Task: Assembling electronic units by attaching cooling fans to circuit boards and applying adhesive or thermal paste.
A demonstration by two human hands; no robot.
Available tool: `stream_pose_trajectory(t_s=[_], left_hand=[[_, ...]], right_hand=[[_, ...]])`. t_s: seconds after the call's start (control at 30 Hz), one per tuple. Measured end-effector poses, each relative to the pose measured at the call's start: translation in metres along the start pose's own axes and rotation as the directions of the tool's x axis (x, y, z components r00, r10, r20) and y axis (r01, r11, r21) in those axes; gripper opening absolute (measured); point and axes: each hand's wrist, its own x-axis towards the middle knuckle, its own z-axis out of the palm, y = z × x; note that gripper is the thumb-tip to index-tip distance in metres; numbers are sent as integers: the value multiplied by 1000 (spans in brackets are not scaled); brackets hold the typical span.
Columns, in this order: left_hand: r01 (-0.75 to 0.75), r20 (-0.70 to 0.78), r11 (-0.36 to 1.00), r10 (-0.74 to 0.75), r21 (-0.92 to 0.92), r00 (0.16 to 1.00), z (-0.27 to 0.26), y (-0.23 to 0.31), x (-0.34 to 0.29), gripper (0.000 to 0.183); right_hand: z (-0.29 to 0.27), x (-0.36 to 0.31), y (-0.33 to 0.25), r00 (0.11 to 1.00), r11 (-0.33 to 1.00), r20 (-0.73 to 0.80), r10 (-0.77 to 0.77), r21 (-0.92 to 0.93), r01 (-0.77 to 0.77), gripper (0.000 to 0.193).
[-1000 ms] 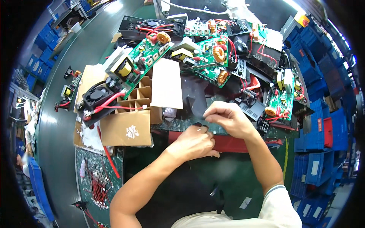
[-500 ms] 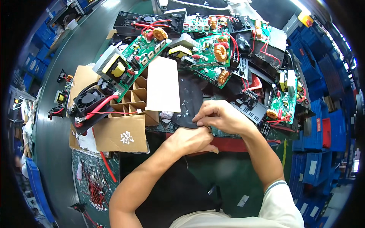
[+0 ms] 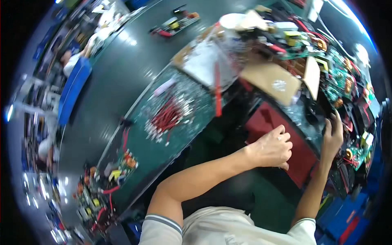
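Note:
My left hand (image 3: 270, 149) hovers in front of the red panel (image 3: 286, 157) below the bench edge. Its fingers are curled in, and whatever they may hold is hidden; a small pale spot on a finger looks like a ring. Farther right, my right hand (image 3: 334, 136) is raised at the bench edge, thumb and fingers apart, with nothing seen between them. Beside its fingertips lies a dark, soft-looking black piece (image 3: 316, 108). A cardboard box flap (image 3: 271, 81) with white bits on it lies beyond the left hand.
On the left bench lies a pile of red wires with white connectors (image 3: 167, 116) near a pale bottle (image 3: 164, 87). Circuit boards (image 3: 96, 204) crowd its near end; more boards (image 3: 341, 77) heap at far right. A red tube (image 3: 218, 92) juts over the bench edge.
The view has swung to the left, bringing the wire pile to the middle. My hands, together before, have come apart: the left is drawn back, the right stays near the black piece with fingers spread.

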Motion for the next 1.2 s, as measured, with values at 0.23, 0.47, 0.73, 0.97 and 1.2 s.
stream_pose_trajectory(t_s=[0.23,0.47,0.73,0.97,1.2], left_hand=[[199,91,964,-217,178,972,-62,31,-140,37],[191,122,960,-218,204,968,-74,43,-135,38],[-5,97,1000,6,-14,995,-10,-1,-43,40],[-66,181,990,88,-128,980,28,-25,32,40],[-98,291,972,160,-215,943,56,-45,58,38]], right_hand=[[34,-81,-134,802,729,348,-486,667,153,17],[26,-98,-128,872,823,331,-360,553,130,18],[22,-22,53,997,976,25,-80,-203,83,17],[47,-18,73,988,927,110,105,-370,-57,16],[13,18,52,638,528,624,452,389,-755,18]])
